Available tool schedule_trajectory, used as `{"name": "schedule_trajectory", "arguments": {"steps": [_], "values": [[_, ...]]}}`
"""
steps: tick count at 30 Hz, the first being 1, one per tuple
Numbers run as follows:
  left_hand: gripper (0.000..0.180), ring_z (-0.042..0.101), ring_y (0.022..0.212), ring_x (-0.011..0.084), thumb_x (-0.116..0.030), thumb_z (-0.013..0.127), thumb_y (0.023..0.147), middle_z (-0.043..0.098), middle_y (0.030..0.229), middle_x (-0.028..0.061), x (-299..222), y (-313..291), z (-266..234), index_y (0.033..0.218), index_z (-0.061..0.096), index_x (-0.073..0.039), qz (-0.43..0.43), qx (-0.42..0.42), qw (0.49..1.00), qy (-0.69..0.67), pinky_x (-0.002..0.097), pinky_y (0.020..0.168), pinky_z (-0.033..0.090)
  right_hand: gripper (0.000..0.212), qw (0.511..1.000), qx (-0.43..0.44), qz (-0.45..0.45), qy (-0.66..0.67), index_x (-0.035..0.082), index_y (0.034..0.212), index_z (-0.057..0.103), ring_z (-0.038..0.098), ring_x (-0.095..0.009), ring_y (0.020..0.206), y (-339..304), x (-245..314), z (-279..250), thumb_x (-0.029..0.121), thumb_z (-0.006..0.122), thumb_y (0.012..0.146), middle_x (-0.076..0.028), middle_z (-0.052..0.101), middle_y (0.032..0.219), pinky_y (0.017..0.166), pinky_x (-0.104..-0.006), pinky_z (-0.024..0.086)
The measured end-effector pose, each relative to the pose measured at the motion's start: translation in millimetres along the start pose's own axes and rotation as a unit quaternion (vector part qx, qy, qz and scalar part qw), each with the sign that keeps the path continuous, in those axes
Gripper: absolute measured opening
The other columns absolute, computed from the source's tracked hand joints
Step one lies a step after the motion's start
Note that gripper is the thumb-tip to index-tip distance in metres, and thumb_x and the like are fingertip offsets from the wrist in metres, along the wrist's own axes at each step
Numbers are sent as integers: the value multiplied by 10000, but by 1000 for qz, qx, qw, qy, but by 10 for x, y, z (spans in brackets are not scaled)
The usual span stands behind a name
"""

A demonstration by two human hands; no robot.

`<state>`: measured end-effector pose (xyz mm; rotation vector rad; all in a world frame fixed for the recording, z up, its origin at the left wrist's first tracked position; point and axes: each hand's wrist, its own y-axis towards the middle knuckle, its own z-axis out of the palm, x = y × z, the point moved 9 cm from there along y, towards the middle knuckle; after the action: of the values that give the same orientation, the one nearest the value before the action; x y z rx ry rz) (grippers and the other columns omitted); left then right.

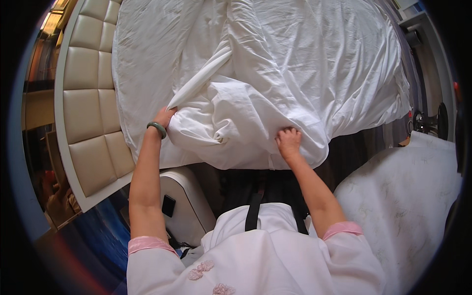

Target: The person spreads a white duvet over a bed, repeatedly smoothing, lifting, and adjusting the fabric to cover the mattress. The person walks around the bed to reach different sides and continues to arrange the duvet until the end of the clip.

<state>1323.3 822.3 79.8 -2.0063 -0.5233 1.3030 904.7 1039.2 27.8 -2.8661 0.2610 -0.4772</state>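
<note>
Nearest my viewpoint is the wearer's white top (275, 260), with pink cuffs (346, 228) and a dark strap (253, 211) hanging below the chest. Both bare forearms reach forward from it. To the left, below the bed's near edge, I see a pale, rounded cabinet (184, 194) with a small dark panel (168, 205) on its side; to the right spreads a large whitish covering (403, 196) with faint brownish marks.

Past these, I have the white cover (241, 108) bunched at the near side of the bed, between and under the two hands. The left hand (164, 117), a green bangle (158, 128) at its wrist, pinches the cover where a twisted fold ends; I cannot make out its fingertips, hidden by cloth. The right hand (289, 141) has its fingers curled close together, gripping the cover near the overhanging edge.

Along the left stands a padded cream headboard (88, 118) in a white frame. Farther off, wrinkled white bedding (147, 59) stretches across the bed beyond both hands.
</note>
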Motion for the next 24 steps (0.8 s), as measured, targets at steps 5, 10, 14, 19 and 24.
{"name": "schedule_trajectory", "arguments": {"steps": [5, 10, 14, 19, 24], "values": [[363, 648, 870, 152, -268, 603, 932, 676, 1025, 67, -167, -293, 193, 1194, 589, -18, -34, 39, 994, -94, 305, 754, 534, 511, 974, 13, -72, 214, 110, 1158, 571, 580, -310, 1010, 275, 672, -287, 399, 724, 766, -105, 603, 1081, 835, -451, 465], [417, 655, 906, 157, -305, 619, 928, 670, 1077, 71, -379, -618, 754, 1226, 563, -19, -52, 131, 972, -190, 310, 776, 544, 353, 951, 145, 7, 274, 89, 1080, 597, 615, -358, 974, 527, 1332, 64, 343, 647, 839, -153, 644, 1073, 809, -462, 489], [436, 647, 914, 148, -328, 607, 935, 666, 1080, 63, -586, -718, 737, 1241, 552, -23, -33, 157, 965, -205, 305, 790, 540, 260, 960, 133, 37, 242, 94, 963, 648, 631, -379, 872, 692, 1087, 520, 325, 577, 867, -163, 675, 908, 777, -469, 489], [414, 649, 911, 145, -325, 585, 948, 669, 1079, 57, -503, -525, 330, 1239, 555, -32, -24, 175, 957, -229, 302, 786, 545, 237, 988, 64, 82, 110, 83, 954, 657, 631, -359, 870, 455, -98, 715, 286, 582, 858, -176, 671, 906, 775, -443, 489], [420, 654, 896, 145, -336, 599, 938, 672, 1067, 60, -321, -434, 270, 1229, 563, -36, -38, 199, 950, -239, 303, 774, 547, 268, 941, -23, -27, 337, 85, 1008, 650, 632, -339, 883, 311, 751, 175, 303, 617, 854, -186, 660, 895, 782, -426, 488]]}}
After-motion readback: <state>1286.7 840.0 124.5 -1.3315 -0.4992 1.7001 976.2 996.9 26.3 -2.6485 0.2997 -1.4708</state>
